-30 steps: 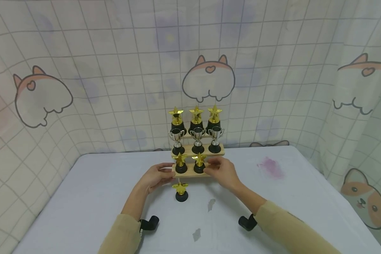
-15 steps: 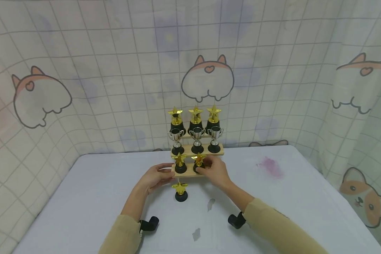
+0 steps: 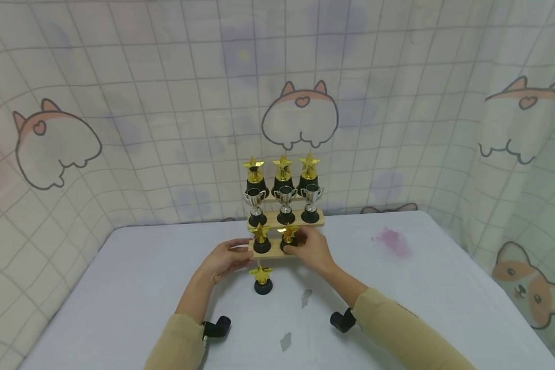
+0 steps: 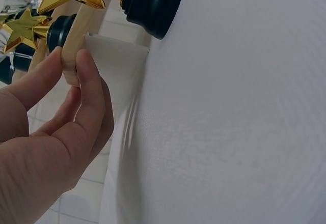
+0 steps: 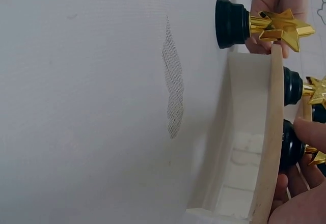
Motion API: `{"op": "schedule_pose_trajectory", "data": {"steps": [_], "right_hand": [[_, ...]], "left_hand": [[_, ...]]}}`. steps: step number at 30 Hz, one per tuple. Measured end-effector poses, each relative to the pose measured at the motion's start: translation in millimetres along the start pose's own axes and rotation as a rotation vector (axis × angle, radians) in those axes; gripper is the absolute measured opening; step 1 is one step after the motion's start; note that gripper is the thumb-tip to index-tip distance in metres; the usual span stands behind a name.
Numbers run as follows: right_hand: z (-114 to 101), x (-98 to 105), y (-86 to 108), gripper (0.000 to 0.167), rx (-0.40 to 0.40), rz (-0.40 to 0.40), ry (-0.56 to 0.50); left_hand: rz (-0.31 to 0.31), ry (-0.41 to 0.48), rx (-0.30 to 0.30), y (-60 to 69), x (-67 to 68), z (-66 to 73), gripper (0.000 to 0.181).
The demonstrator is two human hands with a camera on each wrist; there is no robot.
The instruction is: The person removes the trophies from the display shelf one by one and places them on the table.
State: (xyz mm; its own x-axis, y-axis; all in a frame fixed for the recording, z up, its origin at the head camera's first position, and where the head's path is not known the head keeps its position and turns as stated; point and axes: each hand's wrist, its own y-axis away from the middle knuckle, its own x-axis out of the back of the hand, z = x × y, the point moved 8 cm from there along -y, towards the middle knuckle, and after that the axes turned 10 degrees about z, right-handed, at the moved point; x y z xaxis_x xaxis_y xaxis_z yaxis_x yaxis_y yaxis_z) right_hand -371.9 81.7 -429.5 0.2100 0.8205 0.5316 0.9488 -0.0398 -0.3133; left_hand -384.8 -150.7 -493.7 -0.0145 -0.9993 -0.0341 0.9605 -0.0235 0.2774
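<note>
In the head view, a stepped wooden stand carries small trophies in rows. My left hand (image 3: 224,261) pinches the left end of its lowest shelf (image 4: 75,43) between thumb and fingers. My right hand (image 3: 313,252) grips the right one of two gold star trophies on that shelf; the fingers partly cover this star trophy (image 5: 292,145) and its black base. Left of it stands the other star trophy (image 3: 261,239), upright and untouched. A third gold star trophy (image 3: 262,280) stands on the table in front of the shelf.
Silver cup trophies (image 3: 285,205) fill the middle shelf, and larger star trophies (image 3: 283,174) stand on the top one. A white cloth covers the table (image 3: 425,277). Behind hangs a checked curtain (image 3: 166,128) with cartoon dogs.
My right hand has moved left along the lowest shelf and taken hold of the right star trophy. The left hand stays on the shelf's end. The head view shifts slightly.
</note>
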Motion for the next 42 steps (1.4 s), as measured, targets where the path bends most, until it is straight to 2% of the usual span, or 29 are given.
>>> {"op": "schedule_pose_trajectory", "data": {"steps": [22,30,42], "right_hand": [[-0.4,7.5,5.2,0.031,-0.026,0.009,-0.033],[0.7,11.3,11.0,0.036,-0.047,0.0,-0.088],[8.2,18.1,21.9,0.033,-0.044,-0.018,-0.091]], "left_hand": [[-0.009,-0.016,-0.001,-0.9,0.2,0.5,0.056],[-0.005,-0.016,0.003,-1.7,1.0,-0.8,0.056],[-0.004,-0.017,0.004,0.4,-0.7,0.2,0.055]]}}
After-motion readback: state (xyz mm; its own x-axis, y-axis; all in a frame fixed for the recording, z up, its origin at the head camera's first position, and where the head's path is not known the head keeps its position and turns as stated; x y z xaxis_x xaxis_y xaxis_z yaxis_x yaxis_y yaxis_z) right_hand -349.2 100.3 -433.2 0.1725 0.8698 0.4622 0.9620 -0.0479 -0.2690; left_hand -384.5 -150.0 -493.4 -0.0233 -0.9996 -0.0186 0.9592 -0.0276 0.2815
